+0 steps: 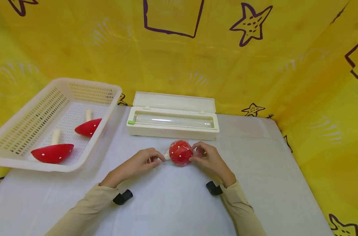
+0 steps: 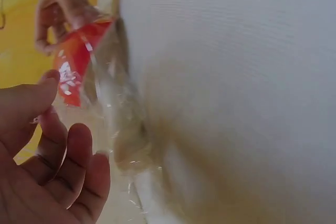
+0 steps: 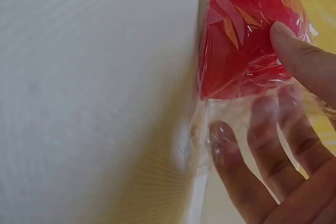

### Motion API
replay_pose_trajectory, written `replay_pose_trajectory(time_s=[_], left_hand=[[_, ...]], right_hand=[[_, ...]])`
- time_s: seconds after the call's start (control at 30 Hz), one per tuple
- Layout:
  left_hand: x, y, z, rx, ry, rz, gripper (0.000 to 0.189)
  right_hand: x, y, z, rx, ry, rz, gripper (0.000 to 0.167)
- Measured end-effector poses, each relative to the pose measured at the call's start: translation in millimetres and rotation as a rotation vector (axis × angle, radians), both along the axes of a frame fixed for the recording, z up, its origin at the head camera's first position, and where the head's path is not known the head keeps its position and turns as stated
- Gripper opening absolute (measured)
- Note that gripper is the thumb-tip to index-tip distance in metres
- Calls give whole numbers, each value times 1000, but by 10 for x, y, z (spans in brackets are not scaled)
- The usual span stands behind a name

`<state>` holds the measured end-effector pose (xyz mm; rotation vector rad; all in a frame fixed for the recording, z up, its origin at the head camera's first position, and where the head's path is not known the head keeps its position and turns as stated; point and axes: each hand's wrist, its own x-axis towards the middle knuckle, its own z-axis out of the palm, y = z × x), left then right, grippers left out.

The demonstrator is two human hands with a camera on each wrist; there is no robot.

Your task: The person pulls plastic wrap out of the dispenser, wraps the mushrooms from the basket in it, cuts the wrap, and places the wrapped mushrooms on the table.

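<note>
Left grip: bare left hand (image 1: 145, 160) pinches transparent plastic film (image 2: 118, 114) beside the stem.
Right grip: bare right hand (image 1: 208, 157) holds this film narrowly, its thumb touching the cap.
Mushroom: red, white-dotted, round-capped mushroom (image 1: 181, 153) lies wrapped between the hands; long axis sideways, pale stem pointing left.
Behind: open white rectangular film box (image 1: 173, 132), near.
Left side: white perforated plastic basket (image 1: 18, 118) with two similar mushrooms (image 1: 53, 153).

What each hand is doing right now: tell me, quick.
Left hand: closed, pinching clear wrap.
Right hand: closed, holding the same wrap, thumb against the mushroom's red cap.
</note>
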<state>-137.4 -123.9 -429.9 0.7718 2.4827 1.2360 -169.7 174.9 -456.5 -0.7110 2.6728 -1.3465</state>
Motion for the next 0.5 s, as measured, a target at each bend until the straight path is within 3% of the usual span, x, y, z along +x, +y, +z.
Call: replay_pose_trajectory(time_s=[0.13,0.2,0.27,0.37,0.43,0.5], left_hand=[[18,53,-71,-113,156,-71,12],[23,75,-83,-185,189,-98,10],[24,79,-63,-227,172,-120,8],[4,59,14,-222,81,-122,16],[-24,45,62,-201,58,-76,19],[-57,38,76,-215,92,3,20]], right_hand=[[-1,1,-12,-1,-27,14,28],[3,12,-15,-1,-49,31,22],[7,26,-13,11,-69,48,16],[9,48,8,21,-75,66,11],[-1,64,20,17,-59,42,7],[-12,74,36,11,-39,-7,11]])
